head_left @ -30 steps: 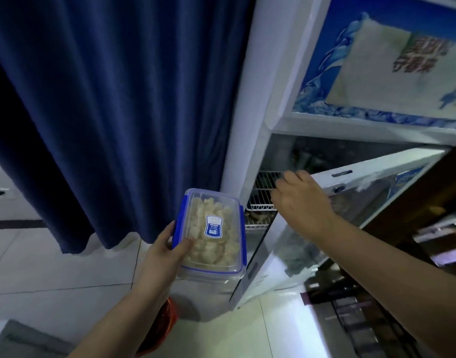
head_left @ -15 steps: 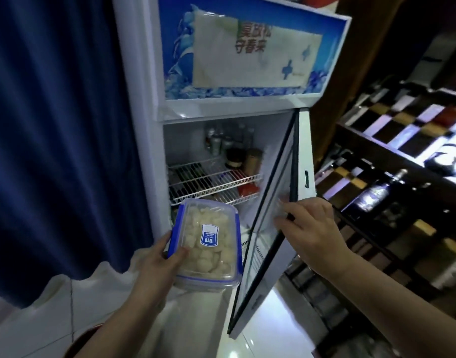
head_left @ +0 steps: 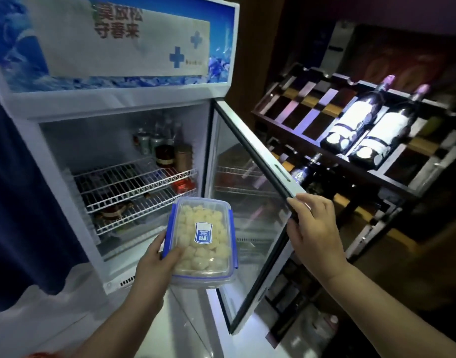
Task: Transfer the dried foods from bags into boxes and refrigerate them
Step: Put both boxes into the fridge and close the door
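Observation:
My left hand holds a clear plastic box with blue clips and a lid, full of pale dried pieces, in front of the open fridge. My right hand grips the outer edge of the glass fridge door, which stands swung wide to the right. Inside, two white wire shelves carry cans, jars and a dark bowl; the left part of the upper shelf is bare.
A dark blue curtain hangs left of the fridge. To the right stands a dark wooden wine rack with bottles lying on it, close behind the open door. Pale tiled floor lies below.
The fridge door has swung from barely open to wide open under my right hand. My view has shifted right and up; the box stays in my left hand.

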Motion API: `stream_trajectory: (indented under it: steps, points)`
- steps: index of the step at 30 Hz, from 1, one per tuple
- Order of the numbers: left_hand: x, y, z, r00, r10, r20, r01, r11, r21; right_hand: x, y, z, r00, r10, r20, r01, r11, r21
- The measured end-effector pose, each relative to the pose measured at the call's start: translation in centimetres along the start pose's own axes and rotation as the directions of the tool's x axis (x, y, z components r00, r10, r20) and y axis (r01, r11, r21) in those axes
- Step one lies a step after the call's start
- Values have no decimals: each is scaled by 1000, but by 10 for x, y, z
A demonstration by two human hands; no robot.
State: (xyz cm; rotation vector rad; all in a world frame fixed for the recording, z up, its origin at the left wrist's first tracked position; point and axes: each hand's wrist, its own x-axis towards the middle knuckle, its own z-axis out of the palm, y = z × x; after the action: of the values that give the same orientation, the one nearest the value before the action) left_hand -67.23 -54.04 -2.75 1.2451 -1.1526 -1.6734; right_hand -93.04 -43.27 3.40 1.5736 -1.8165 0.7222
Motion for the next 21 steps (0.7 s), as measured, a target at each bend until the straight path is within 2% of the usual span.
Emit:
stream_trajectory:
  steps: [5,12,15,18,21]
  points:
    - [-4,-12,43,1000,-4,-23,4,1000,-1,-1,58,-4,992,110,58,-112,993,37]
    - [-2,-19,78,999,1,-39,-1,1000,8,-2,101,0,994,95,51,-97,994,43]
    - [-3,-19,86,999,14,-47,-14,1000,8,-4,100,-1,995,94,32,-92,995,-46]
    - [-2,-16,88,998,26,-54,-26,1000,-3,-5,80,0,997,-55,-47,54,998,-32]
    - [0,-15,82,996,26,-88,-28,999,-17,-7,46,13,983,-181,-13,180,968,177]
